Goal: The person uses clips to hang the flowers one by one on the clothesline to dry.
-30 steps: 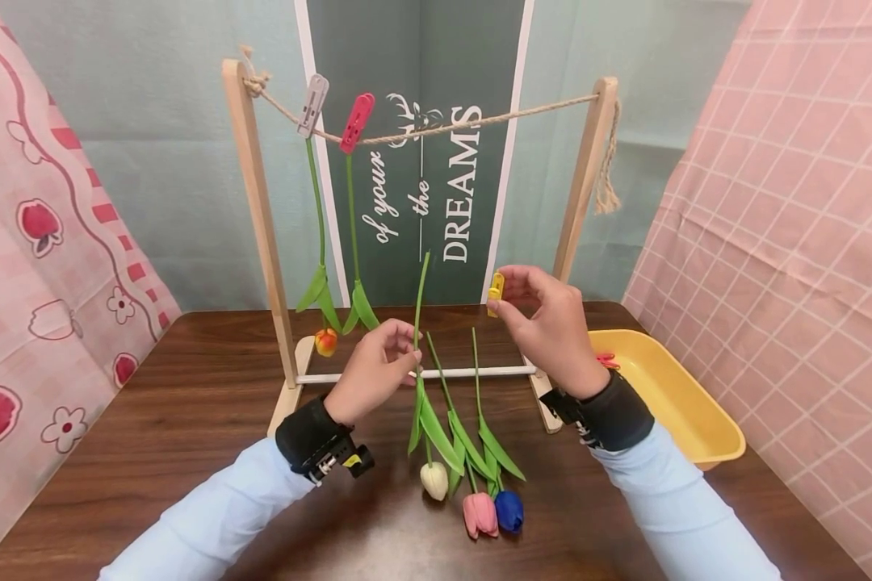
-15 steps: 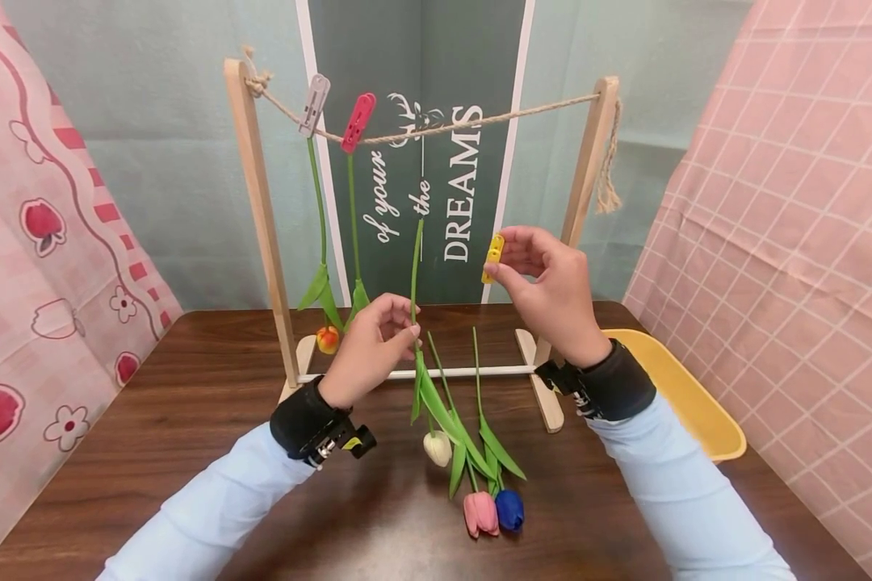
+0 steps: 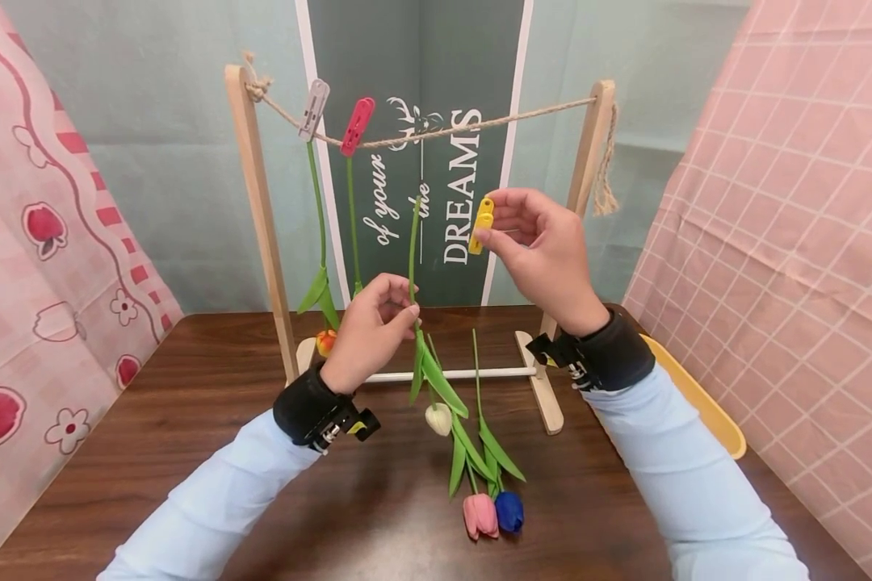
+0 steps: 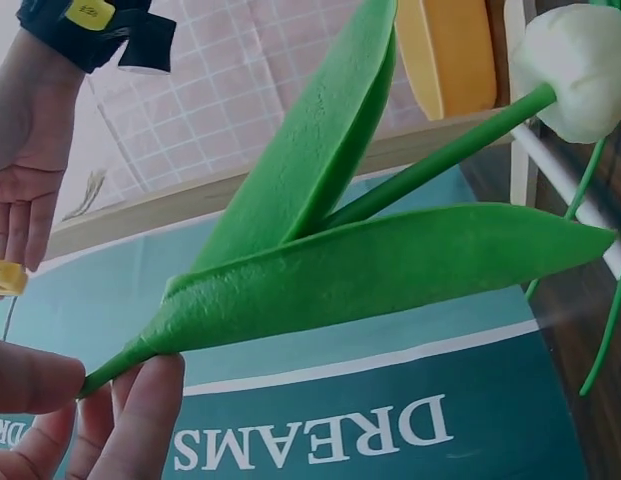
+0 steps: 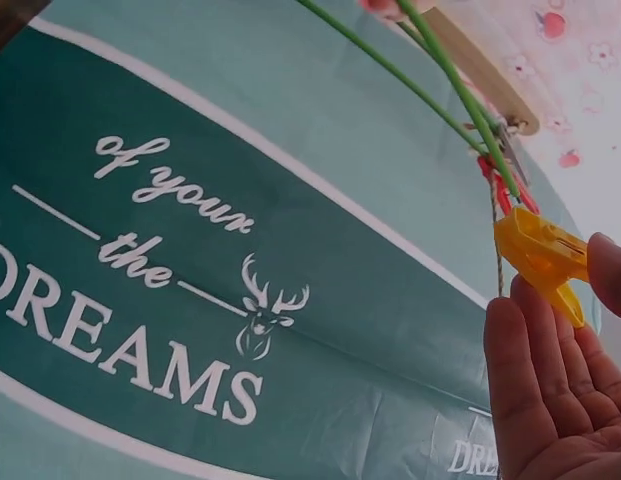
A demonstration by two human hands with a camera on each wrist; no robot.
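My left hand (image 3: 375, 327) pinches the green stem of a white artificial tulip (image 3: 439, 419) between thumb and fingers. Its bloom hangs downward, and the stem end points up below the rope (image 3: 523, 114). To the right, my right hand (image 3: 548, 258) holds a yellow clothespin (image 3: 482, 227) between thumb and fingertips, under the rope and apart from it. In the right wrist view the yellow clothespin (image 5: 540, 258) shows up close. A grey clothespin (image 3: 314, 110) and a red clothespin (image 3: 358, 127) on the rope each hold a tulip stem; an orange-yellow bloom (image 3: 325, 343) hangs from the grey one.
The rope spans two wooden posts (image 3: 257, 218) joined low down by a white bar (image 3: 480, 373). On the brown table (image 3: 211, 484) lie a pink tulip (image 3: 480, 516) and a blue tulip (image 3: 510, 512). A yellow tray (image 3: 698, 403) stands at the right, partly behind the right arm.
Both hands have risen: the left with the white tulip, lifting its bloom away from the table, the right with the yellow clothespin, also slightly leftward. The left hand now hides the red-pinned tulip's lower part.
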